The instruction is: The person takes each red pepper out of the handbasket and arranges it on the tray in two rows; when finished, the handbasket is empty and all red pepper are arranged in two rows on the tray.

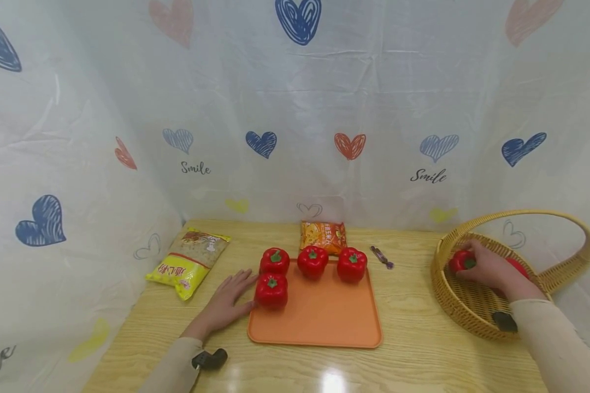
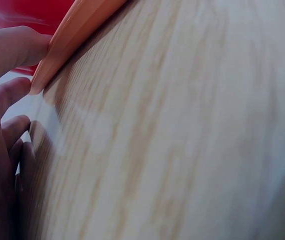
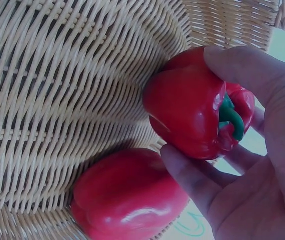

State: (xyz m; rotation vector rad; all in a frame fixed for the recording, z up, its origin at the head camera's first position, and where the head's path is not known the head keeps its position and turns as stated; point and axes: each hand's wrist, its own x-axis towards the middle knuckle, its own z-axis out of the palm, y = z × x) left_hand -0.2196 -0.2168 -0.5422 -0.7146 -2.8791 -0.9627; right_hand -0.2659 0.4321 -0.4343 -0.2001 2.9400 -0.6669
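Observation:
Inside the wicker basket (image 1: 447, 297), my right hand (image 1: 489, 267) grips a red bell pepper (image 3: 187, 105) between thumb and fingers, its green stem facing the palm. A second red bell pepper (image 3: 130, 197) lies just below it in the basket. My left hand (image 1: 228, 303) lies with extended fingers at the left edge of the orange tray (image 1: 324, 322). In the left wrist view its thumb (image 2: 20, 47) is right at the tray's rim. Nearest to it on the tray is a red bell pepper (image 1: 271, 291), with another pepper (image 1: 274, 261) directly behind.
Two more red peppers, one in the middle (image 1: 312, 262) and one at the right corner (image 1: 352, 265), sit along the tray's back. Behind them lies an orange snack packet (image 1: 323, 236). A yellow food bag (image 1: 189, 261) is at the left, a small purple-wrapped item (image 1: 382, 257) right of the tray.

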